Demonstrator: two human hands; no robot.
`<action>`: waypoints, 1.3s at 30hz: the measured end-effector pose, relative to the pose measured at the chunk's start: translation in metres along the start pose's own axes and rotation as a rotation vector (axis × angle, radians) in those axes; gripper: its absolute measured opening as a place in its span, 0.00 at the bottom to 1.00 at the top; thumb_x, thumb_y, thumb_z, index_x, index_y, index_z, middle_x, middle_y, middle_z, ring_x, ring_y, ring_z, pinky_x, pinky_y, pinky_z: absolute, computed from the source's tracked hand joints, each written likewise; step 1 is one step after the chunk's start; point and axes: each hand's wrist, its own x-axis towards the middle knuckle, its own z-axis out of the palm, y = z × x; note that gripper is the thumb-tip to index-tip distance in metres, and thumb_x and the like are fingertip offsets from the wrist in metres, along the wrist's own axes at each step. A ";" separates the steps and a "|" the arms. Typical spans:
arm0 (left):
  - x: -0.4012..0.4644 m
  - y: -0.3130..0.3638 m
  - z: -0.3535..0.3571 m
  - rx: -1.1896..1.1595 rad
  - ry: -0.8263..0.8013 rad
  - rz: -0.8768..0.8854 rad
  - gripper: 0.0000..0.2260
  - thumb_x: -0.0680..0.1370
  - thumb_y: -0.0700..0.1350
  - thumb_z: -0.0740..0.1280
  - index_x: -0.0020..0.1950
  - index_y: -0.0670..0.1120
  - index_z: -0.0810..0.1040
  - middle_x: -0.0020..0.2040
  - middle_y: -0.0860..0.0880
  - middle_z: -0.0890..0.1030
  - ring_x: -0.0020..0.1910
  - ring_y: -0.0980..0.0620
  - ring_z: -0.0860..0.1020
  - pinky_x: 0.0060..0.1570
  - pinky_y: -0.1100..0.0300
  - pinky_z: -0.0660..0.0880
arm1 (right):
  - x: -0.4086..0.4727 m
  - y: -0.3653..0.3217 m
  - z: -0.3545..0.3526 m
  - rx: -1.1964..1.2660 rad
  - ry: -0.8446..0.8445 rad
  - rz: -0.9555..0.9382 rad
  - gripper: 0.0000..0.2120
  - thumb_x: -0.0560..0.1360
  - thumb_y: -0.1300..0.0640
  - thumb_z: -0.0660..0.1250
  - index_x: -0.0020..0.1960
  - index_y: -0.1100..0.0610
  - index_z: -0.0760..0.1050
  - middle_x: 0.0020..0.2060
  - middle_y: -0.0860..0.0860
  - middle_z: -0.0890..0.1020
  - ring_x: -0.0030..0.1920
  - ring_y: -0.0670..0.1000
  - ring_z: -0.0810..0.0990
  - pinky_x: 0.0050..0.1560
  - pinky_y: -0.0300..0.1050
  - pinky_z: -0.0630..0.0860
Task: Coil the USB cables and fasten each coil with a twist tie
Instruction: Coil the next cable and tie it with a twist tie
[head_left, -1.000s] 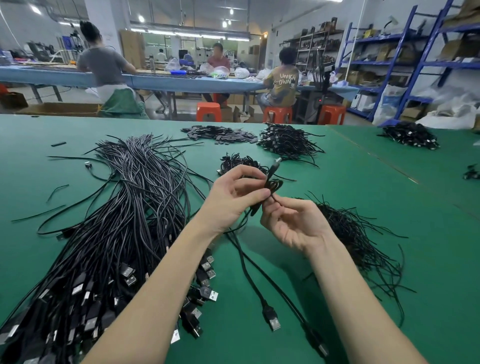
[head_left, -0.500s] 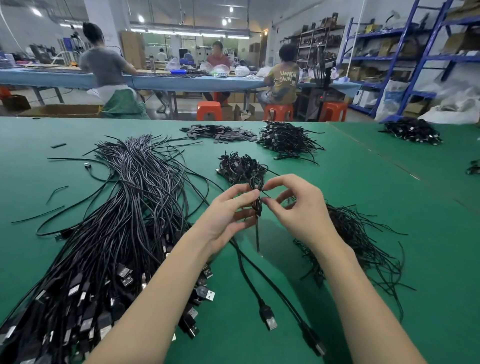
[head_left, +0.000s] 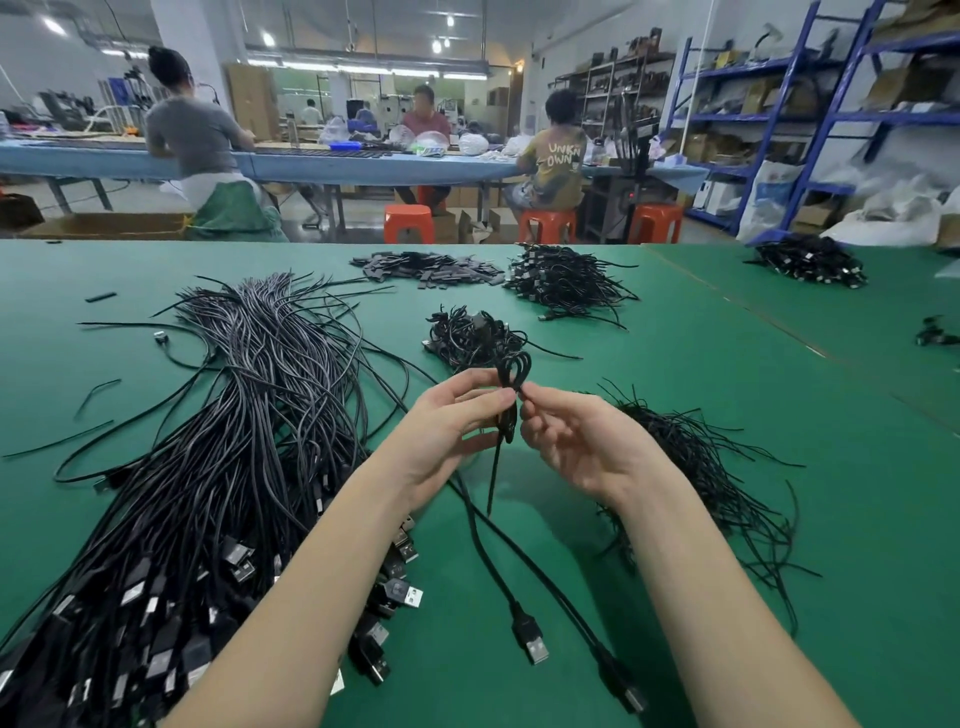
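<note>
A small black cable coil (head_left: 513, 370) stands above the green table (head_left: 727, 364) between both hands. My left hand (head_left: 451, 422) pinches the coil at its waist with thumb and fingers. My right hand (head_left: 571, 441) pinches a thin black twist tie (head_left: 493, 478) at the same spot; the tie's tail hangs straight down. A big bundle of loose black USB cables (head_left: 234, 441) lies to the left, plugs toward me. A heap of twist ties (head_left: 701, 467) lies under my right wrist. Finished coils (head_left: 467, 338) sit in a pile just beyond my hands.
Two loose USB cables (head_left: 527, 631) lie under my forearms with their plugs near the front edge. More cable piles (head_left: 566, 280) and a heap of small black parts (head_left: 426, 266) sit further back, another pile (head_left: 810, 260) far right. People work at a blue bench (head_left: 311, 163) behind.
The coil has turned upright, its loop now on top. My right hand has rolled palm-up and dropped slightly; the tie's tail hangs lower. Both hands shifted a little toward me.
</note>
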 end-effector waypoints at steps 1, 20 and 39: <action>0.000 0.000 0.000 0.003 0.025 -0.023 0.17 0.69 0.45 0.74 0.57 0.45 0.80 0.46 0.49 0.83 0.44 0.53 0.80 0.47 0.62 0.76 | 0.001 0.001 0.000 -0.231 0.059 -0.158 0.04 0.75 0.59 0.74 0.45 0.58 0.81 0.39 0.52 0.82 0.30 0.45 0.79 0.28 0.34 0.76; -0.003 0.004 -0.006 -0.063 0.005 -0.026 0.16 0.70 0.44 0.74 0.57 0.47 0.82 0.47 0.48 0.84 0.43 0.54 0.81 0.44 0.62 0.78 | 0.003 0.008 0.006 -0.008 -0.059 -0.133 0.06 0.71 0.59 0.76 0.40 0.62 0.81 0.32 0.52 0.80 0.28 0.44 0.78 0.26 0.32 0.76; 0.000 0.002 -0.012 0.016 0.108 -0.051 0.09 0.73 0.44 0.73 0.53 0.49 0.83 0.42 0.53 0.83 0.35 0.58 0.78 0.32 0.66 0.73 | 0.006 0.014 0.001 -1.245 0.235 -1.014 0.07 0.77 0.52 0.73 0.40 0.52 0.81 0.32 0.43 0.81 0.29 0.47 0.78 0.35 0.44 0.76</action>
